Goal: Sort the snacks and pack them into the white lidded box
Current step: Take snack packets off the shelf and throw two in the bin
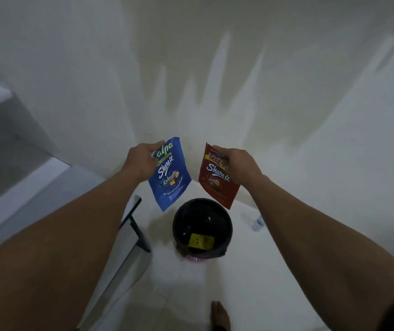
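Left hand (143, 161): fingers closed on the upper left corner of the blue packet (170, 176), thumb on the printed face. Right hand (242, 166): fingers pinched on the upper right edge of the red packet (217, 181). The back of each hand hides the exact finger layout. Both packets are held out in the air at arm's length, apart from each other, hanging from their top edges with the fronts towards the camera.

Handling, judged: thin glossy film, light, floppy and slippery. They hang fairly flat, and I cannot tell how full they are. A pinch at the top seam or a corner looks safest, since a squeeze on the middle could crush whatever is inside.

Below the packets is a black bin (202, 225) with a dark liner and a yellow item (200, 241) in it. Anything dropped here would likely land in the bin. A glass panel (132, 237) with a dark frame stands left of the bin, a small water bottle (257, 222) lies on the floor to its right, and a bare foot (220, 315) shows at the bottom edge.

White wall (215, 68) behind. The white lidded box is not in view.
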A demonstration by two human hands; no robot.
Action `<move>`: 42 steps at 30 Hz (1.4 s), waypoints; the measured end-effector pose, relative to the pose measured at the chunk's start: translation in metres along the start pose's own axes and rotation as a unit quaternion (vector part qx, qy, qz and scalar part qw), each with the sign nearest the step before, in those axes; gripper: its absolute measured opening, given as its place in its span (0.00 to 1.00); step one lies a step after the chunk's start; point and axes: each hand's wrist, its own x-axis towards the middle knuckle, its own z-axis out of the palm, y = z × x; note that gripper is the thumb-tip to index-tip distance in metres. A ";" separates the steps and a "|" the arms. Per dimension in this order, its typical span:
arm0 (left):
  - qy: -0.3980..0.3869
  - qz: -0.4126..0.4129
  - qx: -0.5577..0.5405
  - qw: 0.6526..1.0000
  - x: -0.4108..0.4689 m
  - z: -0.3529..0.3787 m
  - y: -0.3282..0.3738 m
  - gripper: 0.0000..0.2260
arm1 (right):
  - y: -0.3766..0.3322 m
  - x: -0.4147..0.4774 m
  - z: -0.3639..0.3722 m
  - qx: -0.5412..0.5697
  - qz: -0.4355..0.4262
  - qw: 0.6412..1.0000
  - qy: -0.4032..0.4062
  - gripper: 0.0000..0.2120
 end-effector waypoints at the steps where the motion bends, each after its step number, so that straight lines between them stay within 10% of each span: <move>1: -0.004 -0.003 0.002 1.000 0.007 0.017 -0.001 0.21 | 0.013 0.003 0.010 0.002 0.004 1.000 -0.004 0.25; 23: -0.072 -0.201 0.020 0.977 0.084 0.349 -0.158 0.27 | 0.209 0.086 0.275 0.006 0.009 0.987 -0.163 0.22; 42: -0.024 -0.115 0.166 0.979 0.016 0.081 -0.042 0.32 | 0.035 0.073 0.064 -0.095 -0.126 0.980 -0.121 0.30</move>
